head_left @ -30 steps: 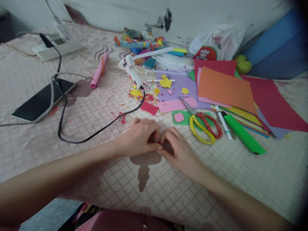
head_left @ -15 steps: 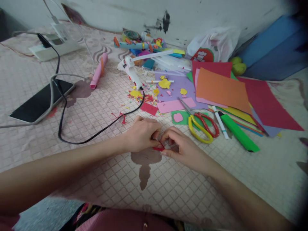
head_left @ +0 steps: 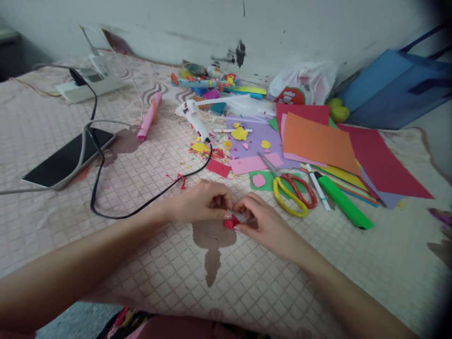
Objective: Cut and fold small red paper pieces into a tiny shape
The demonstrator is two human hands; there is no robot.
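Note:
A small folded piece of red paper (head_left: 231, 222) is pinched between both hands above the patterned tablecloth. My left hand (head_left: 203, 201) grips its left side with thumb and fingertips. From the right, my right hand (head_left: 260, 217) holds the other edge between thumb and forefinger. Just beyond the hands lie a flat red strip (head_left: 219, 168) and a green piece (head_left: 250, 181) with a pink cut-out (head_left: 259, 181) on it. Scissors (head_left: 290, 194) with one yellow and one red handle rest nearby, blades partly apart.
A white glue gun (head_left: 196, 123) trails a black cord (head_left: 141, 203) toward the left. Coloured sheets (head_left: 319, 143), a white marker (head_left: 318, 188) and a green cutter (head_left: 344, 201) lie on the right. Farther left are a phone (head_left: 67, 160), a power strip (head_left: 90, 87) and a pink roll (head_left: 149, 117).
The fingers have shifted on the red paper, and more of its folded face now shows. The camera view has tilted up slightly, so the things on the table appear lower.

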